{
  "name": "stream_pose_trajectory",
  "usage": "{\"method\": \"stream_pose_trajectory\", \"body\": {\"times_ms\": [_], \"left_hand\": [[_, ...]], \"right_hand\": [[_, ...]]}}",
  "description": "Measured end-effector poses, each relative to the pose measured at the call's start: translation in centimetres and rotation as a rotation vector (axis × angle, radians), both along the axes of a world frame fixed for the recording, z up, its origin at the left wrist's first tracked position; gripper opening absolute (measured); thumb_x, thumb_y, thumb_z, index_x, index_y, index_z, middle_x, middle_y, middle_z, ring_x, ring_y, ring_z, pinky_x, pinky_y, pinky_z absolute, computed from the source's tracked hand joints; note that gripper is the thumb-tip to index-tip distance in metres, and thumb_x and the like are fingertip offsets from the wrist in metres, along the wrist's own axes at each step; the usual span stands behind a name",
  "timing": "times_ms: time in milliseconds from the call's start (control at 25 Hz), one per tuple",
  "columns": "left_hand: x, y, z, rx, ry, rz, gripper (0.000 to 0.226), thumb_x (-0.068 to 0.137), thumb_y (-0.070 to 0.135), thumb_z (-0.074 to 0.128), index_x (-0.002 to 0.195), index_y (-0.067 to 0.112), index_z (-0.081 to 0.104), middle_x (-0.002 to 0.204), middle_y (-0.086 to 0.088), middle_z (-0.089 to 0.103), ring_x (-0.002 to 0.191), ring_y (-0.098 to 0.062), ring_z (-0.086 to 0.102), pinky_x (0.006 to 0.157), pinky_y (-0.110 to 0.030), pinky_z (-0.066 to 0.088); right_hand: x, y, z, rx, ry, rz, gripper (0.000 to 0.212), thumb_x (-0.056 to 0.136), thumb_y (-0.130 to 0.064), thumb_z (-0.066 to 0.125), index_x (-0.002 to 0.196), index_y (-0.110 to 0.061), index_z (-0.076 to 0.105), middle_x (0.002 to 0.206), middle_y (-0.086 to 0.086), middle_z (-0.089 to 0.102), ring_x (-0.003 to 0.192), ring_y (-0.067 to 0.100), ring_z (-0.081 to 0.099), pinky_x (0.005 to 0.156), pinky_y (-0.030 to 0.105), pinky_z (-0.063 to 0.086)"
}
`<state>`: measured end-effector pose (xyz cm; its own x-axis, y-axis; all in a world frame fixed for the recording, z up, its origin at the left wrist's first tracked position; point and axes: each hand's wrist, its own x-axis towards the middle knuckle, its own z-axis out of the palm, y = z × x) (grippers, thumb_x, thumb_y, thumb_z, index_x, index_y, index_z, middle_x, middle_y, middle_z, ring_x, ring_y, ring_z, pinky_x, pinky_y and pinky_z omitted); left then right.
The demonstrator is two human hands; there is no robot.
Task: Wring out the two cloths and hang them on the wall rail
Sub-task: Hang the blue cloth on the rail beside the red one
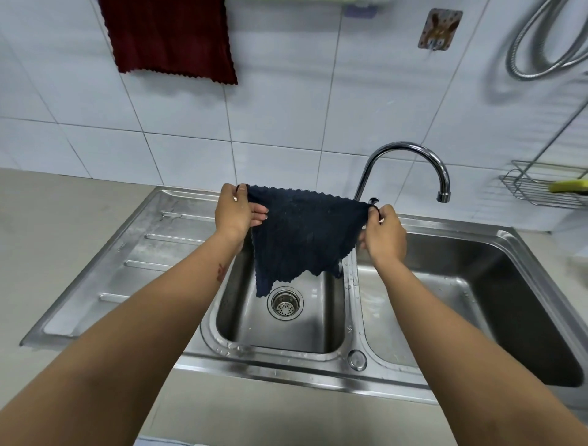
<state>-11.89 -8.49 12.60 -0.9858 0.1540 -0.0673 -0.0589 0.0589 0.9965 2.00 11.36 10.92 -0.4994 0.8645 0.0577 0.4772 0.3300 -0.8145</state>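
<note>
A dark navy cloth (302,235) is spread flat in the air above the small left sink basin (283,334). My left hand (235,210) pinches its upper left corner and my right hand (383,235) pinches its upper right corner. The cloth's lower edge hangs just above the drain (285,303). A dark red cloth (168,38) hangs on the tiled wall at the top left; the rail (359,2) that holds it is mostly cut off by the frame's top edge.
A chrome gooseneck tap (410,149) arches right behind the navy cloth. The larger right basin (477,305) and a ribbed drainboard (143,254) flank the small basin. A wire rack (541,187) with a yellow sponge, a metal hose (534,47) and a wall hook (439,28) sit on the right wall.
</note>
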Motion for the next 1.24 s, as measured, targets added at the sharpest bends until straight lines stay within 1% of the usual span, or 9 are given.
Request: {"method": "stream_pose_trajectory", "body": {"times_ms": [120, 240, 400, 560, 720, 840, 960, 1080, 1240], "left_hand": [[-0.4, -0.2, -0.2, 0.039, -0.003, 0.029, 0.021, 0.104, 0.029, 0.035, 0.086, 0.019, 0.038, 0.073, -0.013, 0.067, 0.060, -0.023, 0.061, 0.060, -0.030, 0.053], [-1.8, -0.9, 0.1, 0.056, 0.010, 0.039, 0.021, 0.103, 0.029, 0.038, 0.086, 0.017, 0.040, 0.076, -0.012, 0.068, 0.067, -0.026, 0.063, 0.065, -0.032, 0.054], [-4.4, -2.4, 1.6, 0.106, 0.009, 0.028, 0.021, 0.103, 0.028, 0.039, 0.085, 0.018, 0.039, 0.079, -0.009, 0.070, 0.076, -0.025, 0.068, 0.075, -0.035, 0.057], [-7.2, -4.0, 3.4, 0.136, 0.049, -0.005, 0.016, 0.103, 0.027, 0.039, 0.096, 0.012, 0.041, 0.084, -0.008, 0.071, 0.082, -0.024, 0.069, 0.079, -0.031, 0.056], [-10.3, -5.2, 5.7, 0.161, 0.124, -0.043, 0.016, 0.103, 0.027, 0.040, 0.100, 0.012, 0.044, 0.092, -0.007, 0.070, 0.089, -0.022, 0.070, 0.083, -0.030, 0.056], [-13.0, -5.7, 7.3, 0.163, 0.186, -0.073, 0.015, 0.103, 0.025, 0.041, 0.097, 0.013, 0.048, 0.099, -0.008, 0.071, 0.092, -0.019, 0.070, 0.082, -0.026, 0.056], [-14.8, -5.4, 8.7, 0.181, 0.246, -0.095, 0.019, 0.102, 0.025, 0.043, 0.085, 0.020, 0.049, 0.104, -0.010, 0.070, 0.096, -0.020, 0.070, 0.086, -0.028, 0.056], [-16.3, -4.7, 10.3, 0.191, 0.306, -0.121, 0.021, 0.102, 0.024, 0.043, 0.082, 0.024, 0.051, 0.106, -0.008, 0.070, 0.100, -0.016, 0.069, 0.090, -0.031, 0.055], [-18.3, -3.7, 13.1, 0.185, 0.500, -0.166, 0.022, 0.100, 0.021, 0.046, 0.079, 0.027, 0.052, 0.103, -0.012, 0.070, 0.102, -0.019, 0.068, 0.094, -0.035, 0.054]], "right_hand": [[-0.3, -0.4, 0.4, -0.032, 0.046, 0.004, 0.027, 0.099, -0.040, 0.034, 0.081, -0.021, 0.042, 0.059, 0.001, 0.068, 0.050, 0.021, 0.065, 0.053, 0.026, 0.036], [-1.8, -1.2, 0.7, -0.065, 0.104, -0.019, 0.027, 0.099, -0.037, 0.036, 0.079, -0.020, 0.040, 0.056, 0.000, 0.067, 0.043, 0.019, 0.061, 0.056, 0.029, 0.042], [-4.6, -2.8, 1.2, -0.161, 0.248, 0.002, 0.030, 0.098, -0.035, 0.040, 0.070, -0.026, 0.035, 0.060, 0.003, 0.069, 0.047, 0.026, 0.064, 0.060, 0.035, 0.050], [-7.9, -4.6, 2.9, -0.305, 0.408, -0.015, 0.029, 0.099, -0.032, 0.042, 0.071, -0.024, 0.038, 0.075, 0.010, 0.073, 0.052, 0.029, 0.065, 0.057, 0.034, 0.053], [-11.7, -5.9, 5.1, -0.327, 0.536, -0.031, 0.028, 0.099, -0.030, 0.043, 0.071, -0.025, 0.040, 0.078, 0.008, 0.072, 0.057, 0.029, 0.067, 0.061, 0.041, 0.057], [-14.3, -6.7, 7.0, -0.289, 0.601, -0.056, 0.026, 0.098, -0.031, 0.043, 0.072, -0.027, 0.043, 0.079, 0.005, 0.073, 0.062, 0.027, 0.070, 0.065, 0.041, 0.061], [-16.1, -6.9, 8.7, -0.226, 0.629, -0.075, 0.025, 0.097, -0.031, 0.043, 0.072, -0.028, 0.044, 0.080, 0.001, 0.073, 0.064, 0.022, 0.071, 0.070, 0.043, 0.061], [-17.6, -6.8, 10.8, -0.145, 0.660, -0.092, 0.023, 0.094, -0.030, 0.041, 0.071, -0.031, 0.045, 0.078, -0.005, 0.073, 0.065, 0.015, 0.072, 0.077, 0.046, 0.059], [-19.8, -6.3, 14.4, -0.008, 0.667, -0.118, 0.022, 0.092, -0.033, 0.039, 0.071, -0.037, 0.046, 0.077, -0.011, 0.071, 0.072, 0.011, 0.072, 0.083, 0.048, 0.055]]}}
